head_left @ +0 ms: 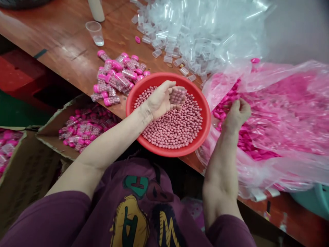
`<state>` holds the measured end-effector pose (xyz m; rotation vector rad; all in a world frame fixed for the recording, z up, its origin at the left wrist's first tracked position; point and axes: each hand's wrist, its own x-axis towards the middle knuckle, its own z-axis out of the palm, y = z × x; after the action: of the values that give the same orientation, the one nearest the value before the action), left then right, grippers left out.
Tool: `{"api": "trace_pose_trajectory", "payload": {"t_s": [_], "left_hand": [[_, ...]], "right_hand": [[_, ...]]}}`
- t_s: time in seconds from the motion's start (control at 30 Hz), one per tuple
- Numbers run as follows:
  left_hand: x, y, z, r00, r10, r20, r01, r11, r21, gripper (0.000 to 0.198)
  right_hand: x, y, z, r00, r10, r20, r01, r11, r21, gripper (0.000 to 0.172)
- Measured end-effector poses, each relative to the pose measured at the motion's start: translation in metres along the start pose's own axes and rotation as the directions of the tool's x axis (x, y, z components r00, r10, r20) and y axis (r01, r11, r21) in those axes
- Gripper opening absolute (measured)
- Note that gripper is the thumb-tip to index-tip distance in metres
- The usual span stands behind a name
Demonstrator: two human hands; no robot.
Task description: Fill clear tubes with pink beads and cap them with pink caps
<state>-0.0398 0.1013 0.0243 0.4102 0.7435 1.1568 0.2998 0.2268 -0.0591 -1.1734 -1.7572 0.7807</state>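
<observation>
My left hand (163,99) is above the red basin (168,152), fingers wrapped round a small clear bottle (178,95) filled with pink beads. Round pink beads (174,130) fill much of the basin below it. On the right, my right hand (238,111) is closed at the open mouth of a pink plastic bag (288,113). Loose bright pink caps (253,151) lie in the bag around that hand. Its fingertips are turned away, so whatever they pinch is hidden.
Capped bead-filled bottles (117,77) lie piled left of the basin. Uncapped clear bottles (185,43) spread across the back. A plastic cup (95,32) stands at the back left. A cardboard box (55,127) below the table edge holds more filled bottles.
</observation>
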Motion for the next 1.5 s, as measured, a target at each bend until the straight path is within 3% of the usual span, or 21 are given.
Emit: {"api": "trace_pose_trajectory", "payload": {"t_s": [0.03, 0.07, 0.17, 0.27, 0.37, 0.57, 0.8, 1.0, 1.3, 1.5], "left_hand": [[-0.001, -0.001, 0.001, 1.000, 0.014, 0.005, -0.014, 1.000, -0.001, 0.033], [-0.002, -0.002, 0.001, 0.999, 0.030, 0.016, -0.030, 1.000, 0.001, 0.028], [-0.004, -0.006, 0.002, 0.995, 0.061, 0.077, -0.063, 0.998, 0.025, 0.016], [-0.004, -0.010, 0.003, 0.993, 0.063, 0.101, -0.068, 0.997, 0.048, 0.010], [-0.003, -0.011, 0.003, 0.995, 0.078, 0.068, -0.081, 0.996, 0.047, 0.008], [-0.001, -0.011, 0.000, 0.987, 0.106, 0.120, -0.112, 0.992, 0.049, 0.013], [-0.004, -0.014, 0.003, 0.989, 0.112, 0.091, -0.119, 0.990, 0.075, 0.006], [-0.009, -0.013, 0.006, 0.989, 0.096, 0.114, -0.109, 0.987, 0.117, 0.013], [-0.011, -0.012, 0.006, 0.991, 0.057, 0.118, -0.069, 0.992, 0.106, 0.023], [-0.015, -0.011, 0.007, 0.989, 0.079, 0.128, -0.093, 0.989, 0.112, 0.022]], "right_hand": [[-0.002, -0.020, 0.009, 0.963, 0.012, -0.270, 0.003, 0.998, 0.055, 0.037], [-0.004, -0.042, 0.020, 0.939, 0.040, -0.341, -0.004, 0.994, 0.107, 0.042], [-0.010, -0.101, 0.061, 0.999, -0.013, -0.038, 0.019, 0.987, 0.159, 0.045], [-0.013, -0.131, 0.092, 0.986, -0.047, 0.157, 0.024, 0.989, 0.144, 0.052], [-0.015, -0.133, 0.102, 0.982, -0.054, 0.182, 0.034, 0.993, 0.110, 0.059], [-0.019, -0.134, 0.101, 0.999, -0.042, 0.029, 0.038, 0.990, 0.135, 0.053], [-0.030, -0.163, 0.100, 0.973, -0.228, 0.045, 0.231, 0.968, -0.095, 0.041], [-0.038, -0.159, 0.115, 0.969, -0.243, -0.050, 0.237, 0.965, -0.113, 0.042], [-0.047, -0.161, 0.109, 0.931, -0.365, 0.028, 0.358, 0.891, -0.281, 0.051], [-0.052, -0.158, 0.116, 0.956, -0.294, -0.010, 0.290, 0.949, -0.119, 0.054]]}}
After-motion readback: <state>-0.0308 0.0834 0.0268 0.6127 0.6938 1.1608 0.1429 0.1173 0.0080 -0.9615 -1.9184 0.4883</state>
